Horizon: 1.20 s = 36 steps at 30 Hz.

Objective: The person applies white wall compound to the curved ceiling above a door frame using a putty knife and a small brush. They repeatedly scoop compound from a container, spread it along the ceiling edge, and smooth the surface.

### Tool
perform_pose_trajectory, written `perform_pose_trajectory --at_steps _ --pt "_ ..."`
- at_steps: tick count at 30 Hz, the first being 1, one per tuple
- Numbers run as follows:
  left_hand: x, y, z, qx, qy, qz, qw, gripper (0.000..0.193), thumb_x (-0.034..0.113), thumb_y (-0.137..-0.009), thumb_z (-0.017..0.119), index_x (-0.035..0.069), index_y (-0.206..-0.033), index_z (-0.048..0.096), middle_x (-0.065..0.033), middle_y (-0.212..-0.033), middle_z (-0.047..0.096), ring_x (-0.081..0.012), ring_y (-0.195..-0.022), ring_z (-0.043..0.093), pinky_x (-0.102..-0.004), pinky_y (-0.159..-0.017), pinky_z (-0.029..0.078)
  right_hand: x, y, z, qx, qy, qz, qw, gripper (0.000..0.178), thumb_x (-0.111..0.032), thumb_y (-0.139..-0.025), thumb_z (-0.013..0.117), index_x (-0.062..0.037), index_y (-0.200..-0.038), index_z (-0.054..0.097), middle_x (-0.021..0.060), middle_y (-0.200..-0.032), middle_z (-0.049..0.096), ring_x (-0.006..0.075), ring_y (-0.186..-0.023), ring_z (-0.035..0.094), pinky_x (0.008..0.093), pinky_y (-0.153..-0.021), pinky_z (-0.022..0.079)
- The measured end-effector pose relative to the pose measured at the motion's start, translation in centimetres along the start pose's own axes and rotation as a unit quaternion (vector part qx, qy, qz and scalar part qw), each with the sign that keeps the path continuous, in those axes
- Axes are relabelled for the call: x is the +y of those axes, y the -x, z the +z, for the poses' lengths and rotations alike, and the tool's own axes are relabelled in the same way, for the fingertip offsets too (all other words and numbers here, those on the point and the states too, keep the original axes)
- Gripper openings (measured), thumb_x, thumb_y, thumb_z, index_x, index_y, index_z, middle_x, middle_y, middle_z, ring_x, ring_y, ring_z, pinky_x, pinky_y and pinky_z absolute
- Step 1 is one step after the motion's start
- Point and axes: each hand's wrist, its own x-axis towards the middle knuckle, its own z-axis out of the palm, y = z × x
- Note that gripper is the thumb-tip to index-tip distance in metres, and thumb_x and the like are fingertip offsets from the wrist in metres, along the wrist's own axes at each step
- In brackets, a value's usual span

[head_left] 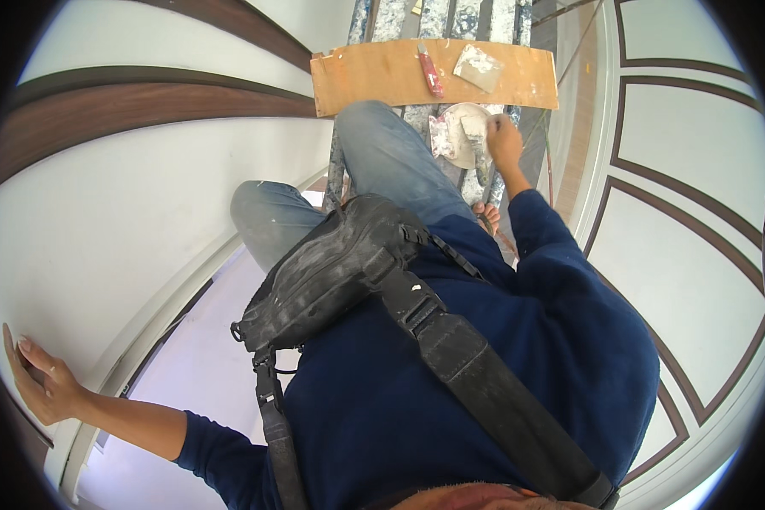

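Note:
At the lower left, my left hand [47, 382] rests against the white wall panel, its fingers stretched out and holding nothing I can see. My right hand [505, 143] is at the right rim of a round pale bowl [457, 153], with its fingers curled; what they grip, if anything, is hidden. White paste lies in the bowl, and a putty knife [478, 160] smeared with it leans there. Just beyond is a wooden board [361, 81] laid across the platform, bearing a red utility knife [431, 72] and a paste-smeared scraper plate [481, 70].
I sit on a paint-splattered slatted platform [391, 19], my jeans-clad knees [374, 136] bent. A black waist bag [331, 272] hangs across my front. White walls [144, 195] with dark brown trim [170, 104] rise on the left, and panelled walls [680, 136] on the right.

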Motion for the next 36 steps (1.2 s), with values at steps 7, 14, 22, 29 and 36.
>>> perform_pose_trajectory --at_steps 7,14,22,29,36 --pt "0.9 0.1 1.3 -0.019 0.16 -0.052 0.985 0.017 0.007 -0.101 0.066 -0.004 -0.109 0.077 -0.005 -0.098 0.08 -0.0104 -0.073 0.072 -0.0211 -0.068 0.059 -6.3 5.3 5.1 -0.121 0.027 -0.058 0.991 0.048 -0.033 -0.086 0.078 -0.0011 -0.116 0.058 0.0262 -0.118 0.066 0.044 -0.109 0.066 0.0493 -0.09 0.053" --pt "2.1 2.1 -0.2 -0.021 0.207 -0.125 0.97 0.017 0.002 -0.101 0.064 -0.006 -0.111 0.076 -0.0083 -0.099 0.079 -0.011 -0.076 0.071 -0.0222 -0.07 0.06 -7.0 3.9 5.4 -0.125 0.098 0.066 0.985 0.046 -0.03 -0.086 0.066 0.0035 -0.116 0.061 0.0294 -0.117 0.067 0.0481 -0.11 0.066 0.0507 -0.096 0.052" --pt "-0.2 3.9 0.9 0.022 0.195 -0.059 0.979 0.015 0.002 -0.098 0.069 -0.007 -0.108 0.076 -0.0091 -0.099 0.079 -0.0124 -0.077 0.073 -0.0222 -0.07 0.061 2.4 0.1 -3.4 -0.055 -0.184 0.164 0.968 0.027 -0.021 -0.089 0.057 0.0003 -0.097 0.072 0.0136 -0.086 0.071 0.0278 -0.079 0.069 0.0425 -0.072 0.053" --pt "-0.3 4.3 1.0 0.019 0.195 -0.052 0.979 0.016 0.002 -0.097 0.07 -0.006 -0.109 0.076 -0.0088 -0.099 0.079 -0.0126 -0.077 0.073 -0.0226 -0.071 0.06 1.9 0.2 -5.9 -0.114 -0.512 0.314 0.792 0.014 -0.016 -0.089 0.055 -0.0074 -0.087 0.066 0.0036 -0.078 0.063 0.0198 -0.071 0.061 0.0445 -0.071 0.051" --pt "-0.3 4.3 0.6 0.009 0.198 -0.049 0.979 0.017 0.002 -0.096 0.071 -0.006 -0.11 0.076 -0.0085 -0.1 0.079 -0.0127 -0.077 0.073 -0.0229 -0.071 0.06 4.4 -1.0 -1.5 -0.153 -0.454 0.293 0.828 0.018 -0.013 -0.088 0.052 -0.0057 -0.092 0.068 0.0113 -0.088 0.07 0.0232 -0.074 0.068 0.0417 -0.067 0.057"
